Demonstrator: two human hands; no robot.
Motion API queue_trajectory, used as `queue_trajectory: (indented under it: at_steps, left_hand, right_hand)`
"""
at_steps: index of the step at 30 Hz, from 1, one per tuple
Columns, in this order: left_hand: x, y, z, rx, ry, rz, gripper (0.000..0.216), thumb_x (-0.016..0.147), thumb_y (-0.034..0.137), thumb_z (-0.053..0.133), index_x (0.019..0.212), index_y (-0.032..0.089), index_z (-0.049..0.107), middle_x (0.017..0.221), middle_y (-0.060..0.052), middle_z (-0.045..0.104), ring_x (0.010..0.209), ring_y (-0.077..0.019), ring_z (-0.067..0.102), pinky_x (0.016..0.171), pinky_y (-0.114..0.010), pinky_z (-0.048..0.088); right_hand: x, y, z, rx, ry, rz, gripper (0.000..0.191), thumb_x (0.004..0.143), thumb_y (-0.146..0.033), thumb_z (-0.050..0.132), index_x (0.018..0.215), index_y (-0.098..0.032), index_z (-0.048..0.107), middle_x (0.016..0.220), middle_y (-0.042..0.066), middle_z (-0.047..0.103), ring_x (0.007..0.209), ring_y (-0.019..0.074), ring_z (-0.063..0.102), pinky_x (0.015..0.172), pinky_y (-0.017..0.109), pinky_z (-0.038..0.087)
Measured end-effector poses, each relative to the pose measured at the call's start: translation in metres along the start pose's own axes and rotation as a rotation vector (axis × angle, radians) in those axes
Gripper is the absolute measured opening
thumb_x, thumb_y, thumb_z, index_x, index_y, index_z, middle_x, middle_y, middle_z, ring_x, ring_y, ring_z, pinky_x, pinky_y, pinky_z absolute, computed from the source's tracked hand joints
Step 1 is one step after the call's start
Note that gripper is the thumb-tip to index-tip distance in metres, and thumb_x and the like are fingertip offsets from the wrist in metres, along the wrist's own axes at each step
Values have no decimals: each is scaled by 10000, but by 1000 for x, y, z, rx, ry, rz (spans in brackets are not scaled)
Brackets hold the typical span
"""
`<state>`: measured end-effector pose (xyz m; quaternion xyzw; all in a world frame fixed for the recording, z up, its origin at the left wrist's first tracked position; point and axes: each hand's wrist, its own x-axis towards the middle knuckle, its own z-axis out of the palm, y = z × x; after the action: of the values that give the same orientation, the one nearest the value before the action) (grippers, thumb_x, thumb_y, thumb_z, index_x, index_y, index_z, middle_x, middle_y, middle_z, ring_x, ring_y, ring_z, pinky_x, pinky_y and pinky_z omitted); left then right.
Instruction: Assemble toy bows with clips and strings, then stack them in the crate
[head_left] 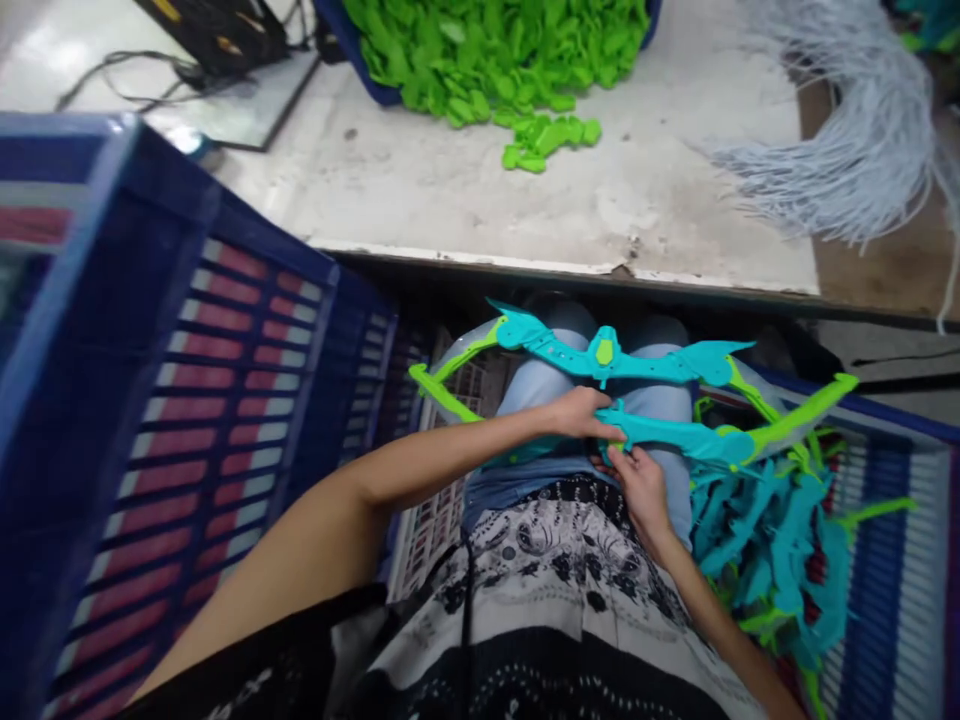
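Two turquoise and lime-green toy bows lie across my lap. The farther toy bow (559,352) rests over my knees, with a lime-green piece at its middle. The nearer toy bow (675,437) is between my hands, its left part largely covered by my forearm. My left hand (579,412) grips its middle from above, fingers closed round it. At the same spot, my right hand (641,485) is closed with the thumb pressed beside a small lime-green piece (617,446) at the bow's centre. The right fingers' undersides are hidden.
On the worktable (450,210) ahead, a blue bin overflows with small green pieces (495,50); a few lie loose (551,138). White strings (862,160) hang over the table at right. A blue crate (172,400) stands left; another crate (900,500) at right holds several bows (780,540).
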<state>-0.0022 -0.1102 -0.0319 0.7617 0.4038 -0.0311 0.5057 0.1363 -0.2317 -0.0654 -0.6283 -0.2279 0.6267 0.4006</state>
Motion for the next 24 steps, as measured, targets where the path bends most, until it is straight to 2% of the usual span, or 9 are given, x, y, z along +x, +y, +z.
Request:
queue_trajectory:
  at_steps: [3,5,9,10,12,14,17,21,24]
  left_hand:
    - [-21,10,1,109,43,19,443,773,522,673,1009,149,644,864,-45,655,765,-186,600,625,-246,400]
    - [-40,19,5,220,98,54,478,819,526,628,1147,180,613,1016,-79,657,846,-213,628,676,-268,445]
    - [-66,21,23,493,286,143,409,935,406,483,1309,251,540,1139,-124,604,928,-239,619,763,-339,492]
    - [-66,17,30,544,336,153,397,949,347,460,1336,288,521,1163,-129,593,946,-243,612,780,-359,493]
    - [-63,6,43,606,408,166,436,954,239,436,1363,381,485,1239,-130,563,989,-249,596,805,-388,490]
    - [-57,-6,55,618,429,190,489,939,186,458,1356,441,475,1359,-126,499,1084,-273,564,831,-413,485]
    - [-53,-16,68,537,405,232,514,881,192,578,1338,415,501,1510,-127,349,1286,-356,430,911,-495,465]
    - [-58,-12,66,226,411,196,633,808,195,646,1403,256,438,1562,-187,233,1420,-379,258,1055,-553,378]
    - [-58,-6,49,-41,424,29,656,841,224,568,1449,133,341,1498,-230,351,1380,-315,372,1092,-468,377]
  right_hand:
    - [-5,-7,-8,-299,-42,-129,416,665,-604,679,751,-204,604,705,56,710,705,253,685,649,366,554]
    - [-14,-24,-17,-587,-147,-210,352,725,-552,639,719,-200,645,698,73,717,716,278,685,640,370,539]
    - [-29,-88,-29,-979,-517,-342,198,819,-395,616,880,-244,729,877,45,758,773,249,701,669,319,514]
    - [-28,-107,-26,-1001,-556,-394,190,847,-381,593,891,-256,730,876,28,758,762,223,699,668,296,507]
    - [-14,-146,-13,-1015,-491,-543,239,901,-362,522,860,-244,726,797,15,745,699,180,678,653,264,486]
    - [19,-181,13,-1056,-301,-729,267,918,-323,489,851,-208,721,745,28,723,680,170,658,664,261,470]
    - [89,-224,68,-1206,-65,-942,227,899,-262,517,863,-174,722,830,71,716,816,206,653,740,288,466]
    - [175,-257,152,-1310,46,-1105,243,903,-225,508,1054,-157,686,1083,124,645,1025,251,581,870,362,476]
    - [215,-267,200,-1378,55,-1141,224,892,-234,553,1071,-140,651,1200,143,570,1123,275,518,933,415,470]
